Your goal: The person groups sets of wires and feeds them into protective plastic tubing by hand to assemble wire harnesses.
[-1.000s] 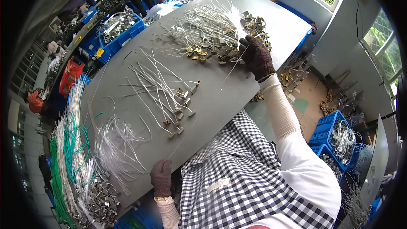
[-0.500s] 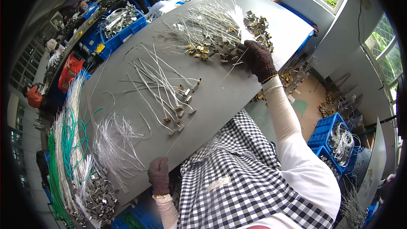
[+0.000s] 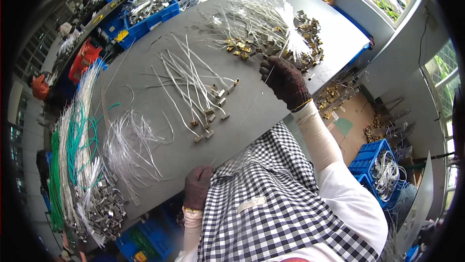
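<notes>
My right hand [image 3: 286,81], in a dark knitted glove, is closed on a thin pale strand [image 3: 269,74] at the near side of a large wire pile [image 3: 259,19]. Metal clips, silvery and brassy, cap the ends of that pile. A white fanned bundle of thin strands [image 3: 294,34] lies just beyond this hand. By the table's front edge, my gloved left hand [image 3: 197,188] is closed beside the checked apron; what its fingers hold is too fine to make out. Between the hands lies a smaller group of white wires [image 3: 193,82] with metal clips.
A loose heap of clear strands [image 3: 131,150] covers the grey table's [image 3: 160,194] left part. Long white and green wires [image 3: 72,165] run along its left side, with a metal clip heap [image 3: 104,208]. Blue crates [image 3: 370,165] stand at right; others stand behind.
My right hand has drawn back from the wire pile toward me, with the thin strand in it. My left hand has shifted right, against the apron. The view has turned slightly.
</notes>
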